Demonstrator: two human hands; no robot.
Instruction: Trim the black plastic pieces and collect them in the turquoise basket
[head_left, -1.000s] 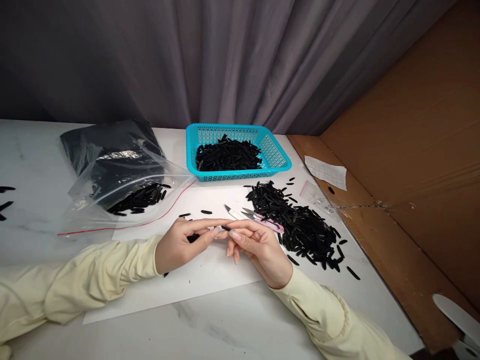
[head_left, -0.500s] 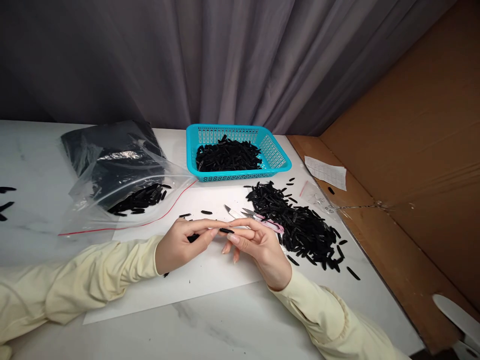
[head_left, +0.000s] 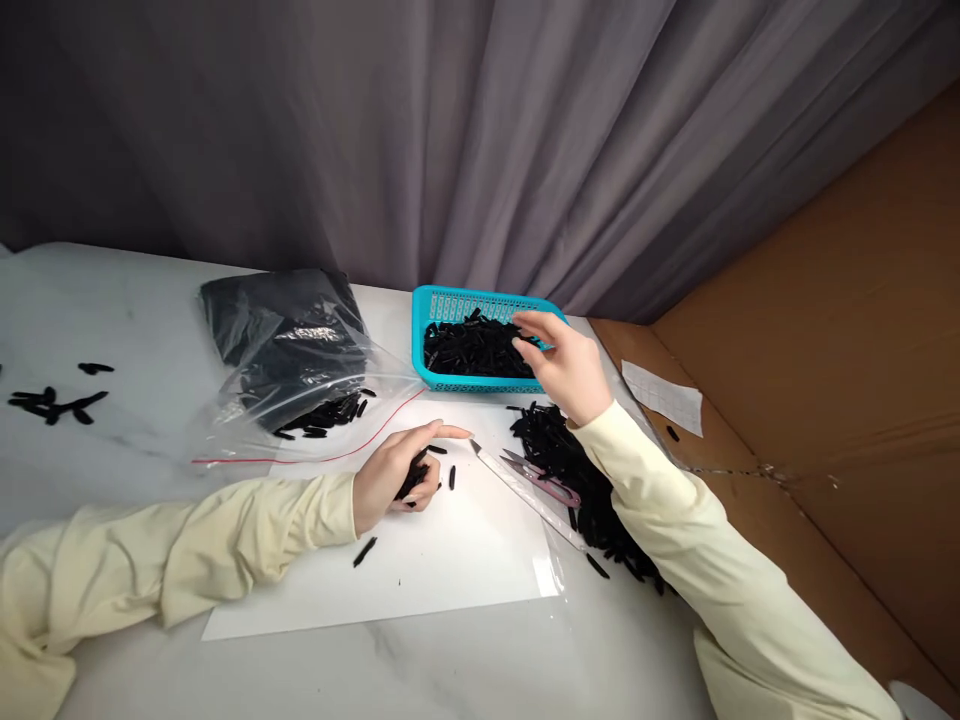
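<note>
Reaching over the teal basket at twelve o'clock, right hand loosely spread above black pieces, left hand apparently gripping several black strips, forefinger extended, on white sheet

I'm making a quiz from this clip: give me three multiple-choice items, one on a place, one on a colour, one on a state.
1. Where is the right hand?
A. over the basket
B. on the bag
C. on the cardboard

2. What colour is the basket?
A. red
B. turquoise
C. white

3. What is the left hand doing?
A. lying flat and empty
B. holding snips
C. clutching black pieces

Answers: 1 A, its fingers reach over the basket's rim; 2 B, the mesh walls are turquoise; 3 C, black pieces show inside the curled fingers.
</note>
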